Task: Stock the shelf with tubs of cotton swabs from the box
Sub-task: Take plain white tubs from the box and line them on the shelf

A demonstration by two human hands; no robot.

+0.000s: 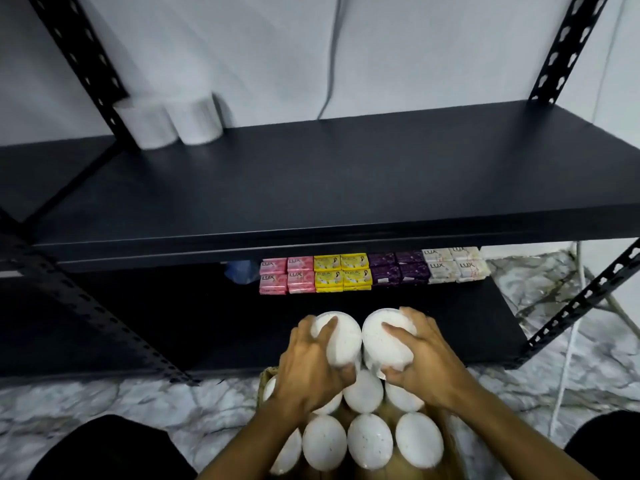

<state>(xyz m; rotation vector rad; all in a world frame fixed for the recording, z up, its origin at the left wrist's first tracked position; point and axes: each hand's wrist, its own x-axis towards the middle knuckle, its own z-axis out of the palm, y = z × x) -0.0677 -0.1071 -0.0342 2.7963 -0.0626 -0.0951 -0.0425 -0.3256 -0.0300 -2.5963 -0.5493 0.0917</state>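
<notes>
Fingers (pixel 327 329) of each hand grip one tub (pixel 341 336).

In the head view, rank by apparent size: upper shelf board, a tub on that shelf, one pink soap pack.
1. upper shelf board
2. tub on the shelf
3. pink soap pack

The pack sits farther away, so true size is unsure.

both forearms are bare to the bottom edge of the view, with no sleeves, and the left hand (pixel 308 368) and right hand (pixel 420 362) show no gloves or rings. the fingers are slim with short nails. dark clothing (pixel 114 448) covers the knees at the lower corners.
</notes>
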